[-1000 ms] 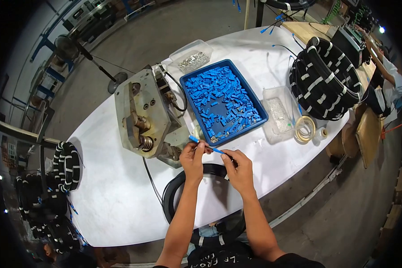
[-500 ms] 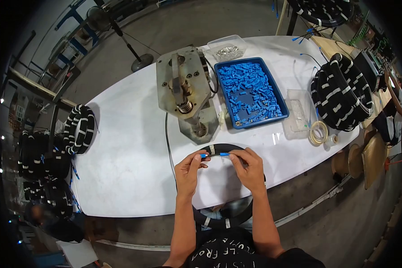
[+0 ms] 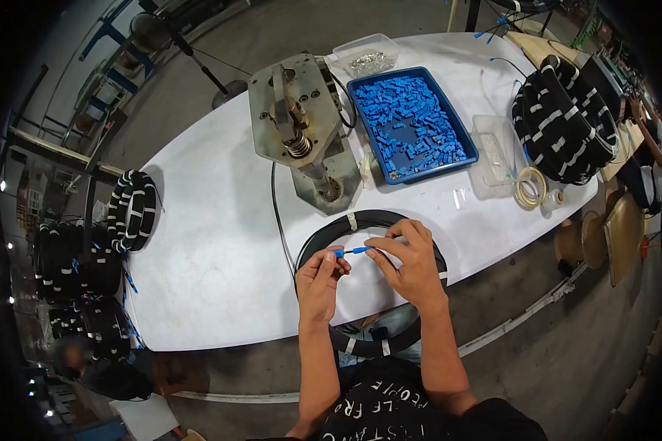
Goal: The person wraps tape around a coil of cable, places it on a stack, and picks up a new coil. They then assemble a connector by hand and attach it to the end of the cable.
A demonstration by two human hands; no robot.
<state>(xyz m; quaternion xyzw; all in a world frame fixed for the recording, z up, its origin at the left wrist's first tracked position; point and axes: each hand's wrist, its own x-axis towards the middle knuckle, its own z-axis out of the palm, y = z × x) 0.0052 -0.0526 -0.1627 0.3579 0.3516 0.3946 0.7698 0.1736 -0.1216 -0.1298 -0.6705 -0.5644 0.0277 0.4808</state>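
My left hand (image 3: 318, 285) is closed, its thumb and fingertips pinching a small blue connector (image 3: 339, 253). My right hand (image 3: 410, 266) pinches a second blue connector piece (image 3: 360, 250) between thumb and forefinger, its other fingers curled above. A short dark length of cable (image 3: 349, 252) shows between the two blue pieces. Under both hands lies a coil of black cable (image 3: 381, 219) bound with white tape, hanging partly over the near table edge.
A metal press (image 3: 294, 132) stands ahead on the white table (image 3: 206, 279). Beside it is a blue tray (image 3: 426, 176) of blue connectors. Clear plastic boxes, tape rolls (image 3: 529, 187) and a large taped coil (image 3: 563, 121) sit to the right; another coil (image 3: 133, 211) lies left.
My view has shifted, so the table things appear higher. The right-hand blue piece now tilts slightly, and more of the black coil shows around my hands. Both hands keep their pinch.
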